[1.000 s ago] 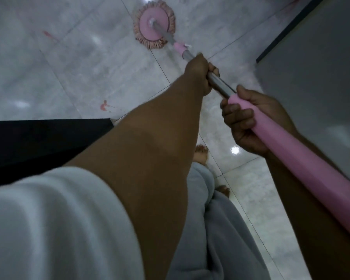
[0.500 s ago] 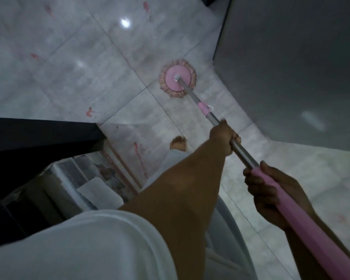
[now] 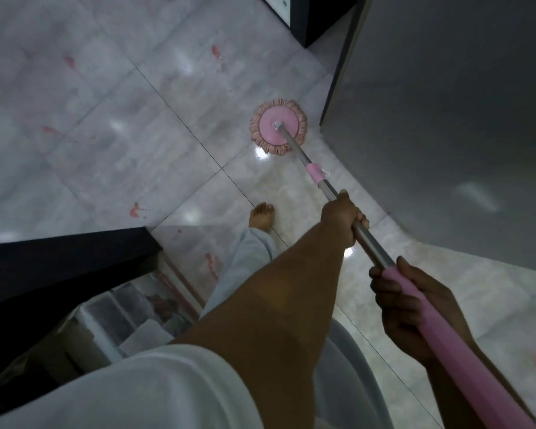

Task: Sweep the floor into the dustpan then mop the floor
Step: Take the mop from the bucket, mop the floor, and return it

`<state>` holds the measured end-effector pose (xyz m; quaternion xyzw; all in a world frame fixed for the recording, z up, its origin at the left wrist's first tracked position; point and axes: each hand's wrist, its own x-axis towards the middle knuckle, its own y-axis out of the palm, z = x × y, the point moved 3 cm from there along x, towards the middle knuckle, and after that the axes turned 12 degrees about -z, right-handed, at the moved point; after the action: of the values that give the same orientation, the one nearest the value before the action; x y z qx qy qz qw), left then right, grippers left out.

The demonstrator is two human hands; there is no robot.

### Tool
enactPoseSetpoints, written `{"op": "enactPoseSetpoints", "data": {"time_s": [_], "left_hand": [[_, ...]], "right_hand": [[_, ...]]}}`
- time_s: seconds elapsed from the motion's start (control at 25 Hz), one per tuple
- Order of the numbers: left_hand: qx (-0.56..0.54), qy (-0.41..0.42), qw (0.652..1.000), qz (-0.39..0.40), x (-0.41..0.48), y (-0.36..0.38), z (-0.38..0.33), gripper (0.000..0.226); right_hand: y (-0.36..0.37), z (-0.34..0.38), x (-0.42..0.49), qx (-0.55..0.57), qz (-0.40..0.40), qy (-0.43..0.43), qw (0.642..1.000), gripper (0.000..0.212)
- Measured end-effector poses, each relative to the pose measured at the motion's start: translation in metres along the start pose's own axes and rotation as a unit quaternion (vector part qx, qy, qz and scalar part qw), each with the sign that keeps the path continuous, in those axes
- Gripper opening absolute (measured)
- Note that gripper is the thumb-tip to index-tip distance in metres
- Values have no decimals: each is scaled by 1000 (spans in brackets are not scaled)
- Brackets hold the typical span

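Two hands hold the mop: the left hand (image 3: 342, 219) is wrapped round the bare metal shaft (image 3: 370, 241), and the right hand (image 3: 415, 308) is wrapped round the pink grip (image 3: 452, 351) just behind it. The mop head (image 3: 277, 128) lies flat on the tiled floor (image 3: 106, 134), close beside the foot of a grey panel (image 3: 446, 119) on the right and ahead of the person's bare foot (image 3: 262, 215). No dustpan is in view, so I judge the work to be at the mopping stage.

Risks noted:

1. Slip. The tiles near the foot shine as if wet, and the foot is unshod. A step onto a damp patch could take the person down.
2. Knock. The head sits near the grey panel and not far from the dark cabinet (image 3: 310, 17) beyond it. A hard push forward or rightward could strike either.
3. Missed soil. Several red marks (image 3: 136, 209) lie well to the left of the head. Strokes confined to the right-hand strip would leave them.
4. Smearing. I cannot tell whether the marks are dry or fresh. If fresh, a pass across them could spread the colour.
5. Snag. Storage boxes (image 3: 115, 317) sit under the dark furniture (image 3: 59, 258) beside the left leg. A backward pull could catch them.
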<state>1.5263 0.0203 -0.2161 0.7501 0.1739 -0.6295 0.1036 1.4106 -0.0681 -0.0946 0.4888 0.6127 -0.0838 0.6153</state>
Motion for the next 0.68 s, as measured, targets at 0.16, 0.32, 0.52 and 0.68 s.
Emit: {"op": "enactPoseSetpoints", "data": {"time_s": [0.16, 0.32, 0.52, 0.68], "left_hand": [[-20, 14, 999, 21, 31, 0, -98, 38], [-5, 16, 999, 38, 50, -6, -196, 36], [17, 42, 998, 32, 65, -4, -276, 27], [32, 49, 998, 35, 68, -5, -284, 24]], "right_hand": [[77, 36, 53, -21, -11, -28, 999, 32], [156, 66, 101, -7, 2, -27, 1000, 30], [217, 95, 144, 8, 15, -35, 999, 33], [219, 95, 154, 22, 30, -29, 999, 36]]}}
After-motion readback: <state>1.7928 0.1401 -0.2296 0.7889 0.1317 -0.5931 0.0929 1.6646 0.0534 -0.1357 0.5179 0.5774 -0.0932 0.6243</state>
